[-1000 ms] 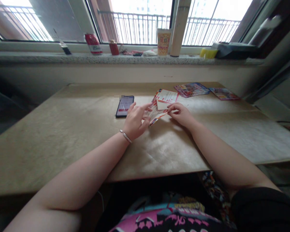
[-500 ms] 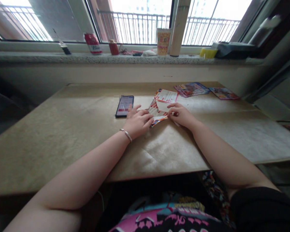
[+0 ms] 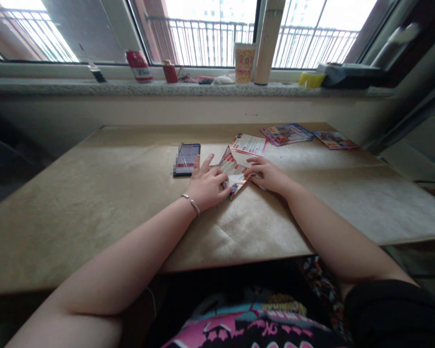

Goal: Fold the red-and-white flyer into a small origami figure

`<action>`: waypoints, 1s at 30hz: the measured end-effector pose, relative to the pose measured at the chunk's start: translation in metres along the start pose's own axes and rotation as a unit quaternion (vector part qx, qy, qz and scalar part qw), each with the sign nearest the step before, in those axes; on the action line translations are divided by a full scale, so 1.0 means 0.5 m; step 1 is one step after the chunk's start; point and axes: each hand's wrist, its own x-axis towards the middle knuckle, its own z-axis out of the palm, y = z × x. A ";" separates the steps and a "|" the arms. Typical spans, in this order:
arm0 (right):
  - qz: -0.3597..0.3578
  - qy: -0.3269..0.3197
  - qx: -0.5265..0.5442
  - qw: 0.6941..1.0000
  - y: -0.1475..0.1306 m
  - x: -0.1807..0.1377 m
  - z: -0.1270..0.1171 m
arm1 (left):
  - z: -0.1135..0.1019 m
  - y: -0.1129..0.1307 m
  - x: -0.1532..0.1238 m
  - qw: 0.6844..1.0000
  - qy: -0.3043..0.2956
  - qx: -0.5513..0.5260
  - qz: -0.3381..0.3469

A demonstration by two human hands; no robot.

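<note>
A folded sheet of printed paper [image 3: 235, 170], white and red with a colourful edge, lies between my hands in the middle of the table. Its near corner points toward me and a pointed flap stands up at its far left. My left hand [image 3: 208, 186] grips the left side, thumb near the front corner, with two fingers stretched out toward the phone. On the right side, my right hand [image 3: 266, 175] pinches the edge between thumb and fingers. Just behind lies another printed sheet [image 3: 250, 144]; whether it joins the folded one, I cannot tell.
A phone [image 3: 187, 159] lies left of the paper, close to my left fingertips. Colourful printed cards [image 3: 286, 134] and another card pile [image 3: 335, 140] rest at the table's back right. On the windowsill stand a red can [image 3: 139, 65] and a patterned cup [image 3: 244, 63].
The folded paper has turned slightly and its near corner has come closer to me. My left fingers have spread more, and my right hand has shifted a little left.
</note>
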 end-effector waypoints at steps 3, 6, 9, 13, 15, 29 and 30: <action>-0.007 -0.003 -0.013 1.000 -0.003 0.002 0.003 | 0.000 0.000 -0.001 1.000 -0.016 -0.009 0.018; -0.008 0.000 -0.019 1.000 -0.006 0.002 0.005 | 0.002 -0.001 -0.001 0.999 -0.034 -0.013 0.031; -0.009 0.001 -0.016 1.000 -0.007 0.002 0.006 | 0.003 -0.002 -0.001 0.999 -0.041 -0.015 0.031; -0.006 0.011 -0.008 1.000 -0.012 0.004 0.011 | 0.005 -0.006 0.001 0.998 -0.039 -0.026 0.036; 0.004 0.023 -0.007 1.000 -0.018 0.006 0.015 | 0.007 -0.007 0.002 0.998 -0.041 -0.031 0.035; 0.133 0.110 0.045 0.984 -0.009 0.022 0.036 | 0.012 -0.008 0.006 0.996 -0.067 -0.049 0.020; 0.152 0.115 0.056 0.980 -0.006 0.022 0.038 | 0.013 -0.008 0.006 0.996 -0.068 -0.051 0.019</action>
